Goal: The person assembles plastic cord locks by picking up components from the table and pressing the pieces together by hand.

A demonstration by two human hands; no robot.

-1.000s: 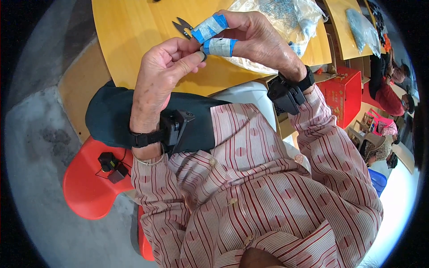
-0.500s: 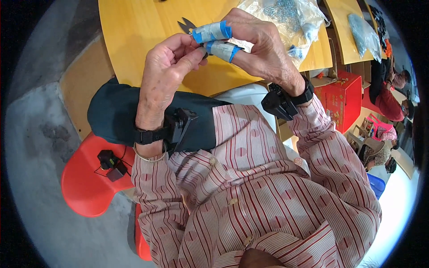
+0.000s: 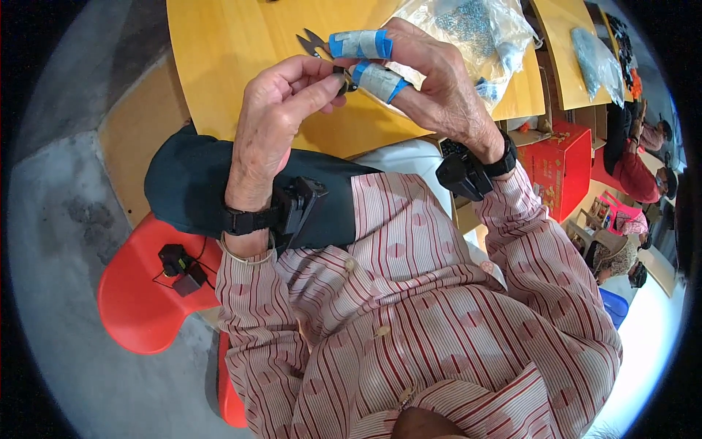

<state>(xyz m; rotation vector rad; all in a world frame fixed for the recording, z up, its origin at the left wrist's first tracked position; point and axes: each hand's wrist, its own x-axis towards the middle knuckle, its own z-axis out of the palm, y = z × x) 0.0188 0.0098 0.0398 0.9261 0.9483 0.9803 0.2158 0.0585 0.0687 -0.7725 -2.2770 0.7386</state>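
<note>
My left hand (image 3: 272, 113) is closed in a pinch, its thumb and fingers on a small dark piece (image 3: 343, 80) too small to name. Bent toward the same piece, my right hand (image 3: 442, 88) has its thumb and forefinger wrapped in blue and grey tape (image 3: 362, 44). The thumb's tip meets the piece or lies right beside it; what these fingers grip is mostly hidden. Just past the fingertips show the dark blades of snips (image 3: 311, 42), their rear part hidden behind the hand. Both hands are raised over the near edge of the yellow wooden table (image 3: 234, 66).
A clear plastic bag (image 3: 504, 29) of small blue-grey pieces lies beyond my right hand. To the right are a red box (image 3: 559, 168), another bag (image 3: 589, 58) on a second table, and seated people. A red stool (image 3: 139, 293) at my left bears black devices (image 3: 183, 269).
Both hands have shifted slightly to the right. The right thumb and forefinger are a little farther apart, and more of the small dark piece shows at the left fingertips.
</note>
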